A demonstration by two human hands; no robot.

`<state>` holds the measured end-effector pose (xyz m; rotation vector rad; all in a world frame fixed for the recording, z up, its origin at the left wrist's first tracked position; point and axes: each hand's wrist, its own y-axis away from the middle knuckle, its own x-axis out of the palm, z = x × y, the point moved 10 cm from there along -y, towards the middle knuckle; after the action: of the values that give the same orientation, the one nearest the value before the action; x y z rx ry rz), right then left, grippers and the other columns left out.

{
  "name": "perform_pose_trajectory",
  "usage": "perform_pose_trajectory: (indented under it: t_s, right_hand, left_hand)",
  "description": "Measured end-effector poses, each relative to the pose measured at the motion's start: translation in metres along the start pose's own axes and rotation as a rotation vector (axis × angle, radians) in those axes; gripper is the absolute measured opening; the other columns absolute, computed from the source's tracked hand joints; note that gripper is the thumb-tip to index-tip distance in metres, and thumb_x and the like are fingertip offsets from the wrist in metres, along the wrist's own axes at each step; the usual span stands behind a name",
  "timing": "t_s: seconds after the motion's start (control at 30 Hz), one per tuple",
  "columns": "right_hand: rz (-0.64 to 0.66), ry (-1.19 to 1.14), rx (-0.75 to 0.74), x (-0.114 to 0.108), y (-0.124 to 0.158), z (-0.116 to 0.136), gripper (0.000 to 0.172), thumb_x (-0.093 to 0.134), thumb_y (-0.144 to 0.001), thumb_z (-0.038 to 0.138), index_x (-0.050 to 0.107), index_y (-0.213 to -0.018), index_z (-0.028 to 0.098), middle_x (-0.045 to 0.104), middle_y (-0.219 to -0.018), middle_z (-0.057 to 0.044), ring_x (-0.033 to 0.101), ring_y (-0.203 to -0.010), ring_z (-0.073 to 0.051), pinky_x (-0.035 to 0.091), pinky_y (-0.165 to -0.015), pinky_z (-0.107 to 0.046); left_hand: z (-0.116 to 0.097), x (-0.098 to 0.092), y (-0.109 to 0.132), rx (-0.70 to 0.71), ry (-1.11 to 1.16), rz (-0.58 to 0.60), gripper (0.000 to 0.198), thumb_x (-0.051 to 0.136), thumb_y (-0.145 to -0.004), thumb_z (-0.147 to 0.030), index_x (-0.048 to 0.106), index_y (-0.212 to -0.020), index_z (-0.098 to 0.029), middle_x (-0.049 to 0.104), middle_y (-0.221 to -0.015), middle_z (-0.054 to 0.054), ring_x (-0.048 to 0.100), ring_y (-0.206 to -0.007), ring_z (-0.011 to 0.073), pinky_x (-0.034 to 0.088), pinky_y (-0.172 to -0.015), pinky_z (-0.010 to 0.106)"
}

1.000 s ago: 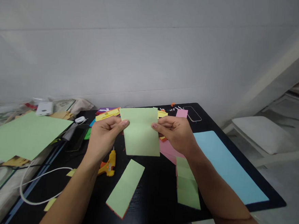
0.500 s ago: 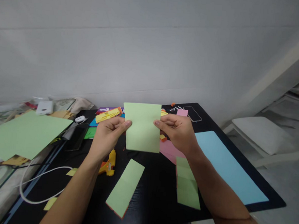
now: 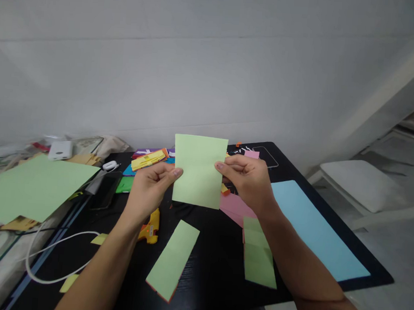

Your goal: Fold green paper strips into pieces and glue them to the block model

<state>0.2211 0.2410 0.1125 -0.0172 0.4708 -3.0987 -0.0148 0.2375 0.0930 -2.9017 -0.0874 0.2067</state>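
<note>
A light green sheet of paper [image 3: 199,171] is held up above the black table [image 3: 210,264], its flat face toward me. My left hand [image 3: 154,182] pinches its left edge, thumb in front and fingers behind. On the opposite edge, my right hand [image 3: 246,176] has the same kind of pinch. Below the sheet lies a narrow green paper strip [image 3: 173,261] with an orange-red edge. Another green strip [image 3: 259,258] rests under my right forearm. Beside my left wrist is a yellow glue gun [image 3: 150,229], partly hidden.
A large green sheet [image 3: 36,183] covers clutter on the left, near a white cable [image 3: 28,256] and a dark phone [image 3: 105,190]. Yellow paper pieces [image 3: 150,159] are stacked behind my left hand. At right lie a blue sheet [image 3: 315,228] and pink paper [image 3: 236,209]; a white stool [image 3: 357,182] stands beyond.
The held green sheet has risen slightly, shifted a little right and tilted, its right side now lower. Both hands keep their pinch on it.
</note>
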Motion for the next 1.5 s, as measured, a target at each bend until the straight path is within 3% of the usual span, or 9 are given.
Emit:
perform_pose_trajectory:
  t_s: [0.23, 0.37, 0.53, 0.67, 0.73, 0.93, 1.1, 1.37, 1.5]
  right_hand:
    - [-0.047, -0.037, 0.046, -0.003, 0.001, -0.002, 0.023, 0.084, -0.081, 0.039, 0.075, -0.075, 0.019, 0.077, -0.071, -0.004, 0.075, -0.070, -0.019, 0.068, -0.072, -0.037]
    - [0.143, -0.052, 0.117, 0.006, -0.005, -0.012, 0.021, 0.082, -0.083, 0.037, 0.075, -0.084, 0.018, 0.079, -0.080, -0.007, 0.078, -0.077, -0.021, 0.067, -0.081, -0.041]
    - [0.323, 0.135, 0.016, 0.014, -0.005, -0.008, 0.060, 0.091, -0.075, 0.033, 0.069, -0.130, 0.023, 0.074, -0.133, -0.012, 0.075, -0.113, -0.026, 0.062, -0.098, -0.043]
    - [0.534, 0.353, -0.049, 0.046, 0.017, -0.006, 0.021, 0.083, -0.085, 0.026, 0.077, -0.105, 0.021, 0.081, -0.105, -0.005, 0.078, -0.090, -0.019, 0.060, -0.082, -0.032]
    - [0.621, 0.421, -0.057, 0.059, 0.026, -0.007, 0.002, 0.076, -0.090, 0.019, 0.078, -0.089, 0.020, 0.081, -0.088, -0.001, 0.077, -0.081, -0.017, 0.057, -0.076, -0.029]
    - [0.614, 0.410, -0.073, 0.063, 0.025, -0.008, 0.007, 0.071, -0.093, 0.020, 0.076, -0.087, 0.018, 0.077, -0.077, -0.001, 0.071, -0.073, -0.014, 0.052, -0.068, -0.025]
    - [0.654, 0.341, -0.087, 0.066, 0.026, -0.007, 0.009, 0.067, -0.093, 0.023, 0.072, -0.087, 0.018, 0.072, -0.078, -0.001, 0.067, -0.072, -0.014, 0.053, -0.069, -0.026]
    - [0.567, 0.317, 0.022, 0.026, 0.000, -0.014, 0.011, 0.070, -0.087, 0.024, 0.070, -0.078, 0.018, 0.070, -0.071, -0.001, 0.064, -0.065, -0.013, 0.051, -0.062, -0.026]
    - [0.420, 0.183, 0.038, 0.020, -0.006, -0.012, 0.017, 0.074, -0.088, 0.034, 0.071, -0.085, 0.018, 0.074, -0.078, -0.004, 0.067, -0.067, -0.014, 0.053, -0.061, -0.028]
  left_hand:
    - [0.000, 0.003, -0.002, 0.006, -0.038, 0.032, 0.038, 0.083, -0.080, -0.054, 0.076, -0.076, -0.017, 0.065, -0.065, 0.002, 0.053, -0.057, 0.0142, 0.040, -0.054, 0.025]
    - [-0.006, -0.011, -0.007, 0.053, -0.218, 0.041, 0.035, 0.080, -0.081, -0.054, 0.076, -0.074, -0.019, 0.058, -0.058, -0.001, 0.043, -0.052, 0.0124, 0.031, -0.049, 0.025]
    - [-0.007, 0.019, 0.006, 0.084, -0.482, 0.495, 0.034, 0.069, -0.092, -0.049, 0.077, -0.077, -0.019, 0.065, -0.067, 0.000, 0.052, -0.061, 0.0134, 0.039, -0.056, 0.023]
    - [-0.001, 0.048, 0.031, 0.108, -0.640, 0.756, 0.030, 0.063, -0.100, -0.041, 0.076, -0.085, -0.019, 0.062, -0.065, -0.003, 0.049, -0.059, 0.0108, 0.034, -0.056, 0.022]
    - [-0.004, 0.053, 0.033, 0.136, -0.662, 0.743, 0.030, 0.062, -0.101, -0.040, 0.074, -0.083, -0.019, 0.057, -0.061, -0.004, 0.045, -0.056, 0.0102, 0.031, -0.054, 0.023]
    - [-0.025, 0.046, 0.023, 0.221, -0.499, 0.555, 0.019, 0.067, -0.098, -0.035, 0.078, -0.091, -0.022, 0.077, -0.084, 0.000, 0.067, -0.074, 0.0142, 0.047, -0.069, 0.023]
    - [-0.030, 0.045, 0.023, 0.276, -0.428, 0.535, 0.017, 0.070, -0.097, -0.034, 0.080, -0.091, -0.022, 0.079, -0.085, 0.000, 0.069, -0.074, 0.0142, 0.050, -0.071, 0.024]
    - [-0.033, -0.009, 0.003, 0.216, -0.420, 0.278, 0.023, 0.076, -0.090, -0.042, 0.079, -0.079, -0.022, 0.078, -0.078, 0.000, 0.068, -0.068, 0.0134, 0.047, -0.057, 0.020]
    - [-0.033, -0.005, 0.002, 0.219, -0.417, 0.292, 0.023, 0.076, -0.090, -0.041, 0.079, -0.078, -0.022, 0.078, -0.077, 0.000, 0.068, -0.068, 0.0139, 0.049, -0.060, 0.021]
